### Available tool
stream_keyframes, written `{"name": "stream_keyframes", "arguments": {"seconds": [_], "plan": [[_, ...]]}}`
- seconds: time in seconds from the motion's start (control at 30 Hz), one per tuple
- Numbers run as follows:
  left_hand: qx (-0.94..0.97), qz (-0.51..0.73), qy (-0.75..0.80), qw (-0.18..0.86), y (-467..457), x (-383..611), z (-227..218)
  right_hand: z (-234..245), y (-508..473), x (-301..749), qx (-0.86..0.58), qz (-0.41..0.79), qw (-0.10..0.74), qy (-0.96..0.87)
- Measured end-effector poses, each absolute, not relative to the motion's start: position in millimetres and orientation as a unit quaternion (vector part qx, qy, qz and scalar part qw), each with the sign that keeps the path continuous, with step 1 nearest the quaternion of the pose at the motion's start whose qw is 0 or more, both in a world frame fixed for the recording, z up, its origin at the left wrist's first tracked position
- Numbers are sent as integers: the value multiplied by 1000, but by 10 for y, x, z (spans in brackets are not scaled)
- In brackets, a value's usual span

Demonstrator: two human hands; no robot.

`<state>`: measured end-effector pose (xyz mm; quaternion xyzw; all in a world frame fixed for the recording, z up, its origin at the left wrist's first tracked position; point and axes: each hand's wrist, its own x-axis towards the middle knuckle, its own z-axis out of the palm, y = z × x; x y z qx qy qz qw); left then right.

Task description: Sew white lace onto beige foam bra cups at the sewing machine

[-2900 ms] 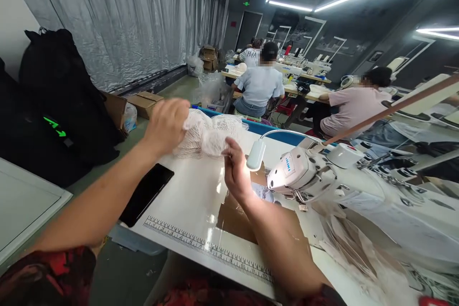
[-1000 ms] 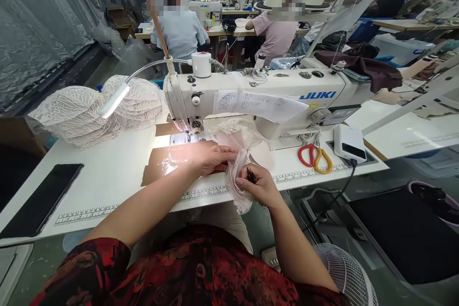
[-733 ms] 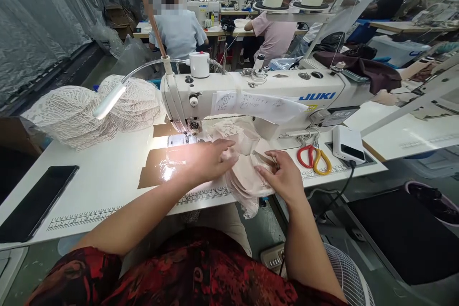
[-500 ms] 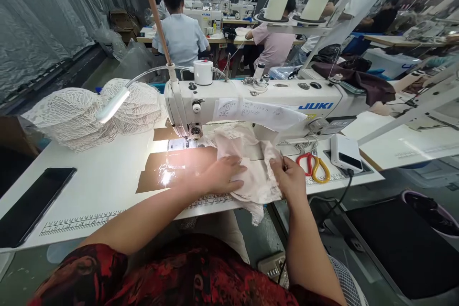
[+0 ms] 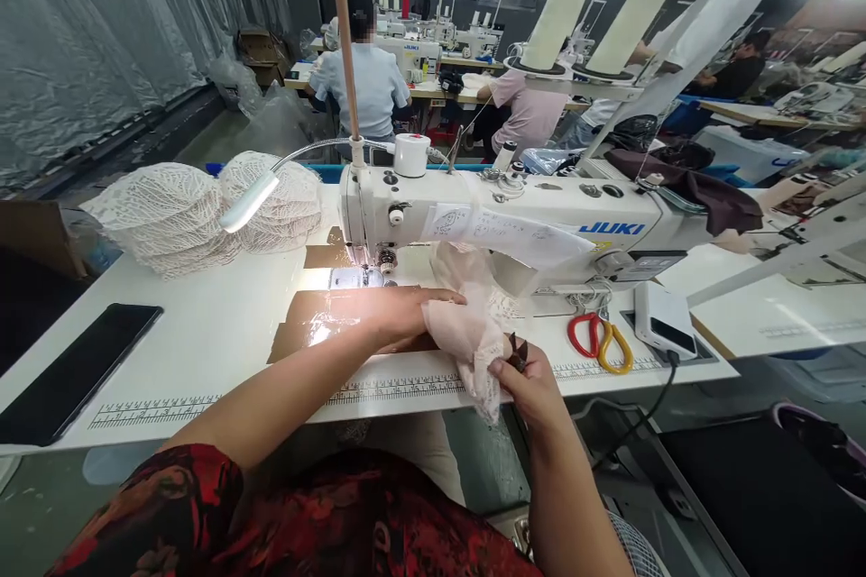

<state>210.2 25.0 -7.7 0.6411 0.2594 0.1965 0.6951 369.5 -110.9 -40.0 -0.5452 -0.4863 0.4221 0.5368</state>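
Observation:
A sheer, pale pink garment piece with lace edging (image 5: 466,334) is bunched in front of the sewing machine (image 5: 487,216), its lower end hanging over the table's front edge. My right hand (image 5: 534,383) pinches its lace edge between thumb and fingers. A small dark pointed object (image 5: 518,352), whose kind I cannot make out, shows at the same fingers. My left hand (image 5: 409,314) reaches in from the left beside the needle area, with the fabric draped over most of its fingers. Their grip is hidden.
Stacked white lace cups (image 5: 162,216) lie at the left behind a phone (image 5: 81,370). A lamp (image 5: 250,203) hangs over the table. Scissors with red and yellow handles (image 5: 601,341) and a white power bank (image 5: 663,320) are at the right. Co-workers sit beyond.
The fabric was spread flat under my left palm; now it is lifted and bunched, with my left fingers beneath it. My right hand has come lower and slightly inward. The view has shifted.

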Motion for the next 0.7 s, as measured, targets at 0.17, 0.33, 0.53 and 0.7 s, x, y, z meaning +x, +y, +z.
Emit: {"name": "stream_keyframes", "arguments": {"seconds": [0.17, 0.33, 0.53, 0.7], "plan": [[588, 184, 311, 724, 264, 1741, -32, -368, -1148, 3726, -510, 375, 491, -599], [541, 66, 324, 774, 165, 1719, -18, -174, -1153, 3566, -397, 343, 479, -704], [479, 23, 225, 848, 108, 1666, -8, -180, -1165, 3491, -349, 375, 407, -756], [523, 31, 113, 844, 147, 1150, 160, -290, -1230, 3646, -392, 384, 536, -641]]}}
